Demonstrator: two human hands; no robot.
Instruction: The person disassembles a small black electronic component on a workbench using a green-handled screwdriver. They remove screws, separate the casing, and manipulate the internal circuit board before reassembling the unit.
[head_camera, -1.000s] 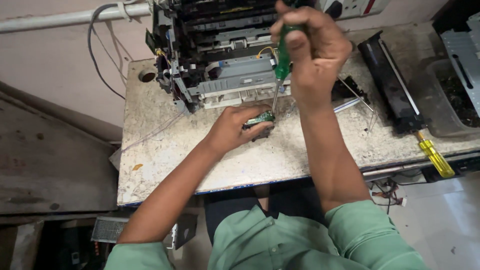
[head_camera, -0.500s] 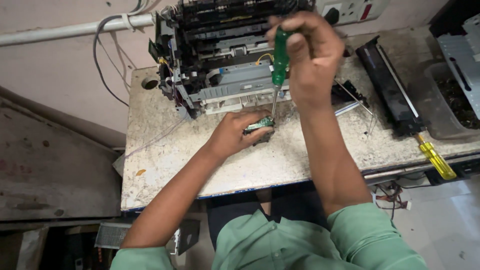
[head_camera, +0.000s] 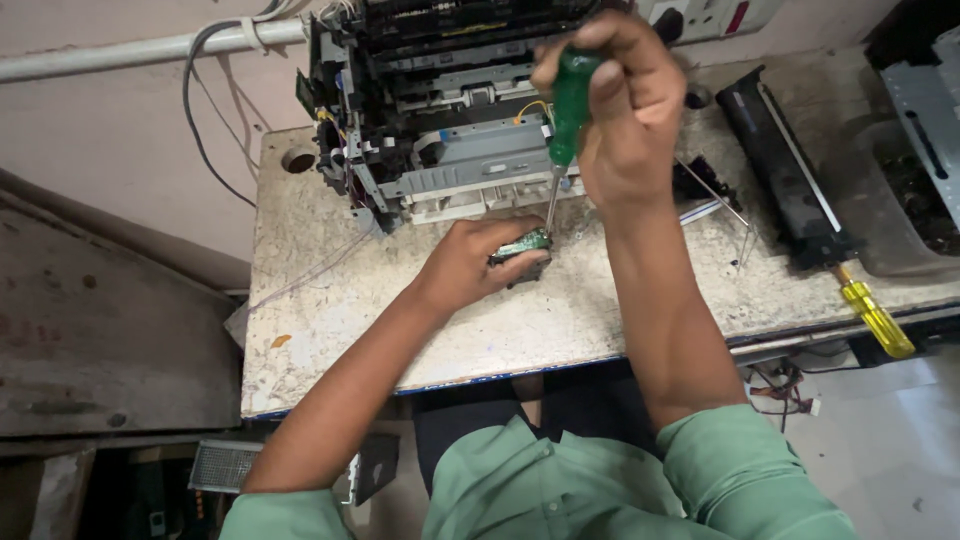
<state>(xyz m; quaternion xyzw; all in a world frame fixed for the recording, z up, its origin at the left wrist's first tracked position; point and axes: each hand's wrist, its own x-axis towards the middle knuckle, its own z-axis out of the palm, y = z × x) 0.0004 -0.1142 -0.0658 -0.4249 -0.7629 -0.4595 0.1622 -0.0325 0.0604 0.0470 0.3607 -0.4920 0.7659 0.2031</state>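
Fingers of the right hand (head_camera: 618, 110) clench the green handle of a screwdriver (head_camera: 566, 122), held upright, its metal tip pointing down onto a small green circuit board (head_camera: 524, 245). That board sits directly beneath, pinched on the tabletop by the left hand (head_camera: 470, 262). Just behind both stands a stripped printer chassis (head_camera: 440, 110) on the speckled worktable (head_camera: 330, 330); a yellow-handled screwdriver (head_camera: 876, 318) lies well apart at the right edge.

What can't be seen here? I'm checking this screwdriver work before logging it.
Head view only:
- Screwdriver tip: too small, and the screw cannot be made out.
- Small green part: mostly covered by the left hand.
- Screwdriver top: wrapped by the right hand.
- Opened machine: top cut off by the frame edge.
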